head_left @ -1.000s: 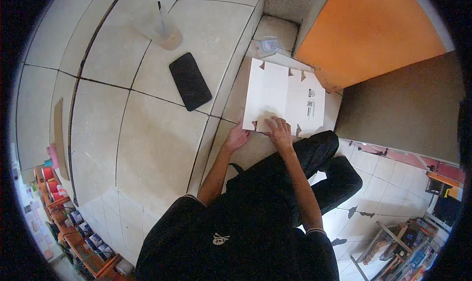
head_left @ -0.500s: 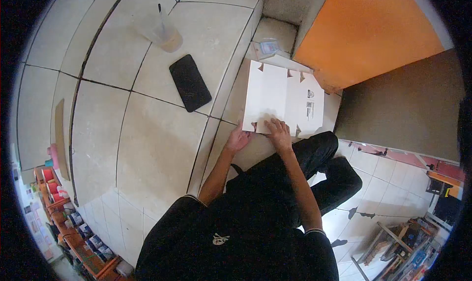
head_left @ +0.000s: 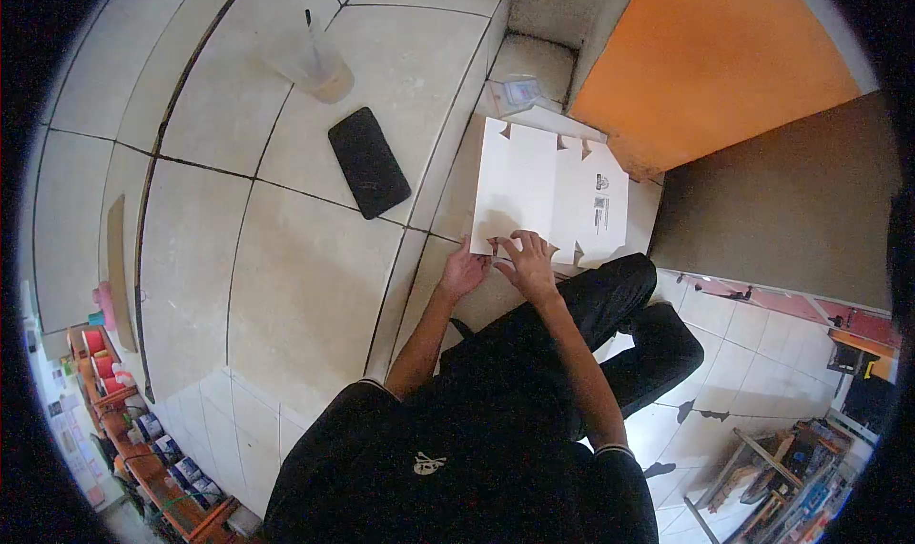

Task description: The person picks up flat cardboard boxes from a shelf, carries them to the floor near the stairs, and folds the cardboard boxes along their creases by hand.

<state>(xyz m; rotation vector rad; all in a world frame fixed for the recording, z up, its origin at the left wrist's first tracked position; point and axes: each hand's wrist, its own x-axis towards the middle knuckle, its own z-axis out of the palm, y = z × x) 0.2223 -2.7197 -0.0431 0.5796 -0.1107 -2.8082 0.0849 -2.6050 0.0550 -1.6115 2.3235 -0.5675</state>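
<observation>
A flat white cardboard box blank (head_left: 534,187) lies on the low step in front of me, with notches along its edges and black print on its right part. My left hand (head_left: 464,272) is closed on its near left corner, some fingers hidden under the sheet. At the near edge, right beside it, my right hand (head_left: 531,266) has its thumb and fingertips bent together around the notch there, pinching the edge. A small dark reddish spot shows at that notch; I cannot make out what it is.
On the raised tiled ledge to the left lie a black phone (head_left: 370,163) and a plastic cup (head_left: 326,75) with a straw. Behind the cardboard are a small clear packet (head_left: 521,92) and an orange panel (head_left: 715,58). A cluttered rack (head_left: 782,477) stands at lower right.
My right hand has shifted slightly left, from lying on the cardboard with fingers extended to a pinch at the near notch. My left hand stays at the corner.
</observation>
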